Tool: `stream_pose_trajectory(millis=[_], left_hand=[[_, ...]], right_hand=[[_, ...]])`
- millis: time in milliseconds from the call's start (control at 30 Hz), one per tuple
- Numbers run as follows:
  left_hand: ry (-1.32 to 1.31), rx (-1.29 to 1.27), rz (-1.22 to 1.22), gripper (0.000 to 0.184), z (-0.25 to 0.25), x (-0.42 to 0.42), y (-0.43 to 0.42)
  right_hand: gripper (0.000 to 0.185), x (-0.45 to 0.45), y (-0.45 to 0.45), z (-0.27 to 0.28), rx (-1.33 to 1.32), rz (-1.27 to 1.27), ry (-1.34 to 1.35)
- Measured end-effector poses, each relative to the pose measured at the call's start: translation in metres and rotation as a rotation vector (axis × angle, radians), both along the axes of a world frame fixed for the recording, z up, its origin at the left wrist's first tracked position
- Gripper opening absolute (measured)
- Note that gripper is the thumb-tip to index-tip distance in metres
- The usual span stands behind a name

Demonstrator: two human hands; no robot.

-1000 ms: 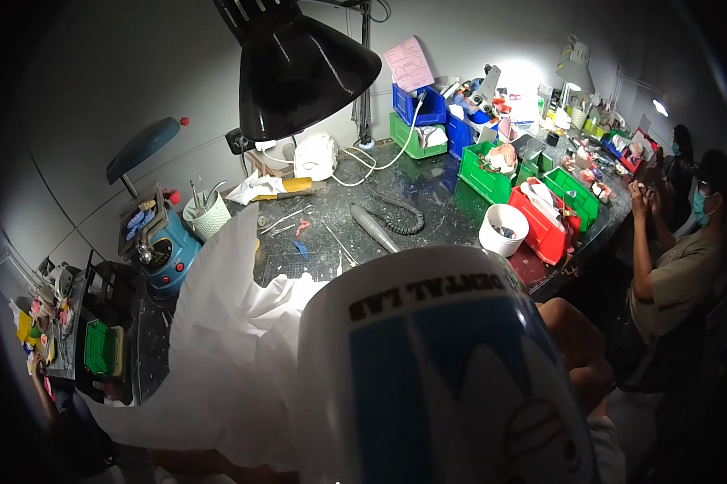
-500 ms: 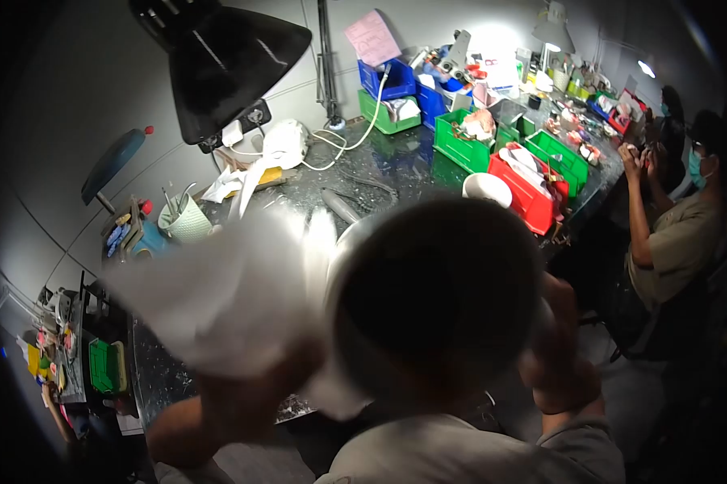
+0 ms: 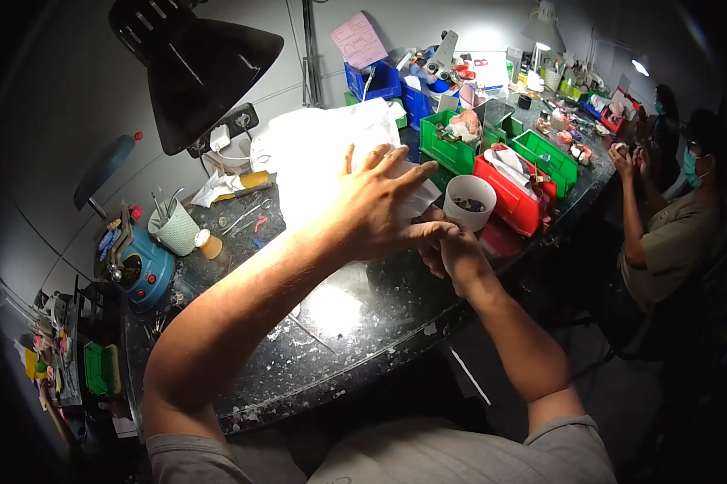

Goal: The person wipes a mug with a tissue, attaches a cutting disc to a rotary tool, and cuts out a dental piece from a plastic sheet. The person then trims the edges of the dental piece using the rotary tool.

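Note:
A large white sheet (image 3: 311, 165), paper or thin cloth, glares under the lamp over the bench. My left hand (image 3: 380, 198) lies on its right part with the fingers spread. Just right of it, my right hand (image 3: 460, 256) is closed, its fingers curled below the left thumb. What the right hand grips is hidden by the left hand and the sheet. A white cup (image 3: 468, 203) with small dark bits in it stands right behind my right hand.
A black lamp (image 3: 210, 77) hangs at upper left. A blue machine (image 3: 147, 270) and a pale-green tool cup (image 3: 176, 226) stand left. Green bins (image 3: 448, 145) and a red bin (image 3: 513, 194) line the right. A co-worker (image 3: 674, 218) sits farther right.
The large round vessel close to the camera is gone from sight. The white sheet has moved away from me over the bench, and my hands have come together there.

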State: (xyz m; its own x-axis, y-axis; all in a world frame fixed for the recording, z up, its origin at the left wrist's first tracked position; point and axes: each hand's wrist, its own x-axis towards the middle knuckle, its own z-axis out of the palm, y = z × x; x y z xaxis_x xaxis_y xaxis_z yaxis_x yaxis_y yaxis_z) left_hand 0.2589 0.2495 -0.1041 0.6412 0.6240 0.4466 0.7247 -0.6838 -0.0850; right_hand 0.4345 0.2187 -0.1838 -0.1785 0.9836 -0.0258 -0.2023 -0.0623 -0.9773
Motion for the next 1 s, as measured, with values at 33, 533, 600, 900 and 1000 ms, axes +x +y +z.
stream_pose_trajectory(millis=[33, 533, 600, 900, 1000], left_hand=[[0.074, -0.054, 0.013, 0.101, 0.003, 0.003, 0.002], [-0.187, -0.206, -0.255, 0.041, -0.006, -0.012, 0.08], [-0.15, -0.063, -0.385, 0.04, -0.009, -0.005, 0.091], [-0.09, -0.084, -0.366, 0.052, -0.038, 0.032, 0.146], [-0.112, -0.089, -0.313, 0.07, -0.05, 0.037, 0.15]], right_hand=[[0.035, 0.002, 0.003, -0.001, 0.006, 0.017, -0.029], [0.052, -0.025, 0.064, -0.011, -0.07, -0.091, 0.009], [0.051, -0.032, 0.079, -0.017, -0.019, -0.102, 0.061], [0.034, -0.04, 0.151, -0.036, -0.039, -0.237, -0.014], [0.033, -0.038, 0.177, -0.041, -0.005, -0.259, -0.028]])
